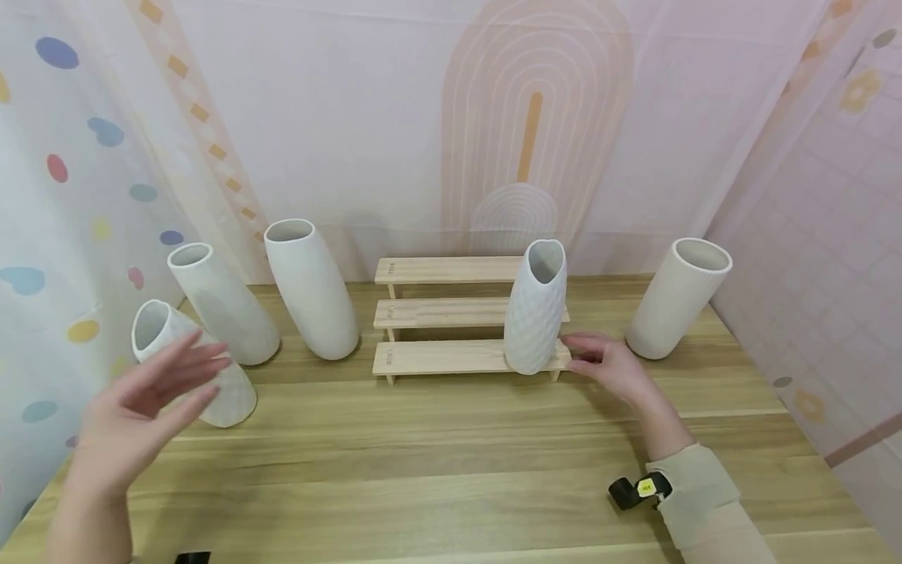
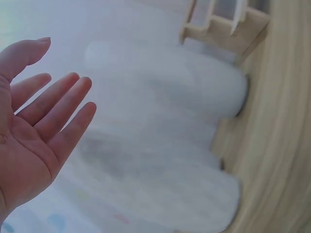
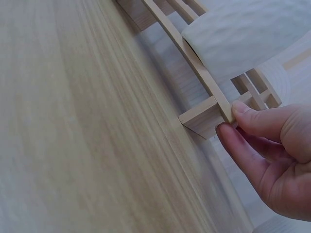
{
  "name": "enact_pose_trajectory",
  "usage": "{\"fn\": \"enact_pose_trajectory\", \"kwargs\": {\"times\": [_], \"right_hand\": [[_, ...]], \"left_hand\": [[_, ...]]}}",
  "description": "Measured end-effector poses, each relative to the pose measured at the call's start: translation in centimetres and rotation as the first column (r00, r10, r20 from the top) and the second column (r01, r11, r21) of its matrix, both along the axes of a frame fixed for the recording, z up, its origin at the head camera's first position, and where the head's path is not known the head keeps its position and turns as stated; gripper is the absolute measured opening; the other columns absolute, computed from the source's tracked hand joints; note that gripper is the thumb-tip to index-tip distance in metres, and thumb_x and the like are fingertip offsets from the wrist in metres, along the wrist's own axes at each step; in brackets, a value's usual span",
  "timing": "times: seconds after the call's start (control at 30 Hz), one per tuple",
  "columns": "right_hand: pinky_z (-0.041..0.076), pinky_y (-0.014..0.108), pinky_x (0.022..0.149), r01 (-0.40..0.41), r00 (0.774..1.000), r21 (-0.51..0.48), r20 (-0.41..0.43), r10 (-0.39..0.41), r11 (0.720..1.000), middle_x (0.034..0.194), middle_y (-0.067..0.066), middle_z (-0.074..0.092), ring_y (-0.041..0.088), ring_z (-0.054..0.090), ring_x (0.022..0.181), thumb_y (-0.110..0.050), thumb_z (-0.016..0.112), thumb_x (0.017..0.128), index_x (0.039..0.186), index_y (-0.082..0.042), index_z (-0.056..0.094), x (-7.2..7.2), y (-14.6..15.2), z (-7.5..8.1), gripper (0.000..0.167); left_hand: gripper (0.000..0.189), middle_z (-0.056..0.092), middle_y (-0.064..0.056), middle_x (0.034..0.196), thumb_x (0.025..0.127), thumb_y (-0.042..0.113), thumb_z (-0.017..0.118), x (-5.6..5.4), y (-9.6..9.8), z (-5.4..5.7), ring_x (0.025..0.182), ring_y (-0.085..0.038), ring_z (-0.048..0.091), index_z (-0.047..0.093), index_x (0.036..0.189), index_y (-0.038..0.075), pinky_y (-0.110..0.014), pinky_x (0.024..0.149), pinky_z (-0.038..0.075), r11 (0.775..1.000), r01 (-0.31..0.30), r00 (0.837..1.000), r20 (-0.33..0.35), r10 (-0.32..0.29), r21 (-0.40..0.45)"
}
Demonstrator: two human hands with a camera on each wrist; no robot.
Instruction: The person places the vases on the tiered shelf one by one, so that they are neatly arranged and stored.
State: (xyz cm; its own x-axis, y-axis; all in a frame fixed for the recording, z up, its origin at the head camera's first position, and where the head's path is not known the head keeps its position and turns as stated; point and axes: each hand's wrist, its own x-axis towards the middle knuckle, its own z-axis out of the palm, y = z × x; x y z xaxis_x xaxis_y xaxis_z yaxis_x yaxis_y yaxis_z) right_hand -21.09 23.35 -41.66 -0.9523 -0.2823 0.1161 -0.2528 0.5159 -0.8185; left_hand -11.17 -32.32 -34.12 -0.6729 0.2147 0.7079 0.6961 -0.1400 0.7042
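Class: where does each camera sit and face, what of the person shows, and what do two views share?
Head: worn on the head, facing forward and down at the wooden rack and vases; left hand, right hand and forearms show.
Left wrist: worn there, facing blurred vases; left palm and fingers show.
Right wrist: worn there, facing the rack's end, pinched by thumb and fingers.
Head and right wrist share the pinched rack end.

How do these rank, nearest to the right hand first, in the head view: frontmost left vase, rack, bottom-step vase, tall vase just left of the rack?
1. Rack, pinched by the right hand
2. Bottom-step vase, left of the hand
3. Tall vase, beyond the rack's left end
4. Frontmost vase, far left
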Motion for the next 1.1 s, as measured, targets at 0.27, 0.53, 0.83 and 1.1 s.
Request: {"fn": "enact_pose_trajectory", "kwargs": {"times": [0.27, 0.53, 0.83, 1.1], "right_hand": [[0.052, 0.042, 0.091, -0.005, 1.000, 0.008, -0.011, 0.005, 1.000, 0.137, 0.028, 0.053, 0.039, 0.062, 0.110, -0.005, 0.070, 0.092, 0.130, 0.009, 0.059, -0.1, 0.1, 0.0, 0.042], [0.052, 0.034, 0.089, -0.008, 1.000, -0.006, -0.009, 0.008, 1.000, 0.135, 0.030, 0.053, 0.040, 0.062, 0.109, -0.001, 0.070, 0.091, 0.129, 0.011, 0.059, -0.1, 0.0, -0.1, 0.041], [0.053, 0.036, 0.088, -0.008, 1.000, -0.007, -0.018, 0.008, 1.000, 0.135, 0.030, 0.053, 0.040, 0.062, 0.108, -0.002, 0.070, 0.091, 0.129, 0.011, 0.059, 0.0, -0.1, 0.0, 0.042], [0.053, 0.031, 0.087, -0.007, 1.000, -0.013, -0.022, 0.007, 1.000, 0.134, 0.030, 0.053, 0.039, 0.063, 0.107, -0.002, 0.070, 0.091, 0.128, 0.011, 0.059, 0.0, -0.1, 0.0, 0.041]], "left_hand": [[0.061, 0.062, -0.031, 0.120, 0.080, -0.032, 0.057, 0.8, -3.7, 0.9, 0.105, -0.032, 0.067, 0.036, 0.136, -0.025, -0.031, 0.091, 0.052, 0.949, -0.039, 0.999, 0.016, 0.035, 0.313], [0.065, 0.064, -0.024, 0.122, 0.076, -0.033, 0.060, 0.1, -5.0, -0.2, 0.111, -0.027, 0.065, 0.041, 0.137, -0.020, -0.029, 0.091, 0.052, 0.909, -0.232, 0.972, 0.114, 0.204, 0.347], [0.078, 0.065, -0.011, 0.121, 0.069, -0.044, 0.049, -1.3, -3.9, -1.9, 0.112, -0.018, 0.061, 0.050, 0.139, -0.009, -0.018, 0.090, 0.050, 0.831, -0.482, 0.864, 0.306, 0.399, 0.279], [0.089, 0.051, -0.011, 0.142, 0.073, -0.037, 0.057, -2.4, -4.4, -2.9, 0.118, -0.014, 0.054, 0.042, 0.150, 0.004, -0.012, 0.089, 0.046, 0.887, -0.452, 0.853, 0.336, 0.400, 0.091]]}}
